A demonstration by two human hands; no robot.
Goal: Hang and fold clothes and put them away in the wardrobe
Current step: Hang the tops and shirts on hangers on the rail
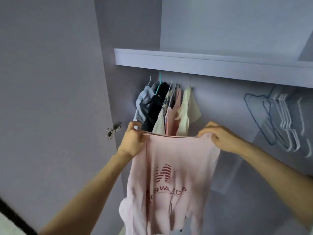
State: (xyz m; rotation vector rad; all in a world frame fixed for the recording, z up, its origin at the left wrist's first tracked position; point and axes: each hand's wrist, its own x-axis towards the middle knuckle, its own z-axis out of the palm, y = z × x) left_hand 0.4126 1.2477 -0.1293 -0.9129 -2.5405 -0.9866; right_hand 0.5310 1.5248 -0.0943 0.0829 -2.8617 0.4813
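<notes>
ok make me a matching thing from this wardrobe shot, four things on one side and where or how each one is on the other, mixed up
Things:
1. pink t-shirt
2. empty hangers
3. door hinge
4. hung clothes

Places or states:
A. bunched under the left end of the shelf
B. held up at its top edge by the left hand and the right hand
C. on the wardrobe's left side panel, beside the left hand
D. hanging at the right, nothing on them

Pairs: 1-B, 2-D, 3-C, 4-A
</notes>
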